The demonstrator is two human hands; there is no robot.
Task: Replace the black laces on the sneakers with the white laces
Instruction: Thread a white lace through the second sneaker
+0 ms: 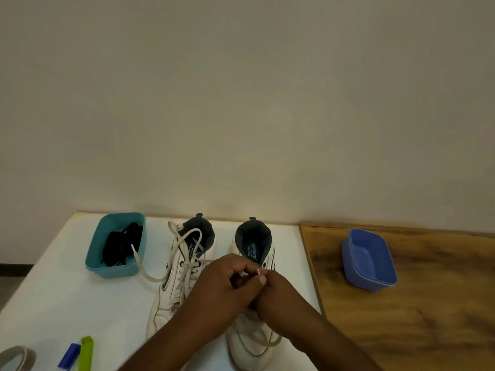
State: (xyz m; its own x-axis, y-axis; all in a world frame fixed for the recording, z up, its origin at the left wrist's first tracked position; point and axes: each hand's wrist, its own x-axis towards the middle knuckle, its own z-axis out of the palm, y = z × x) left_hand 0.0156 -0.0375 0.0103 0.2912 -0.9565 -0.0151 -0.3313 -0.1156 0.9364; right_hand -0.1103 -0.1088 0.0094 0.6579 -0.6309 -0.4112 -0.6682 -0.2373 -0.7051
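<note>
White laces (184,253) thread the left sneaker (176,285); your hands work one over the right sneaker (251,341).

From the head view, your left hand (227,285) pinches the stiff lace tip (259,271), fingers curled; your right hand (270,290) curls close, its grip hidden. The lace is light and limp, so hold it by the tip. Black laces (120,245) sit in the teal tub (115,271); the bench (67,290) edge runs just right, bare room lies left.

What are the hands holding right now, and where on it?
Both hands, left hand and right hand, pinch the white lace near its tip, over the right-side sneaker.
</note>
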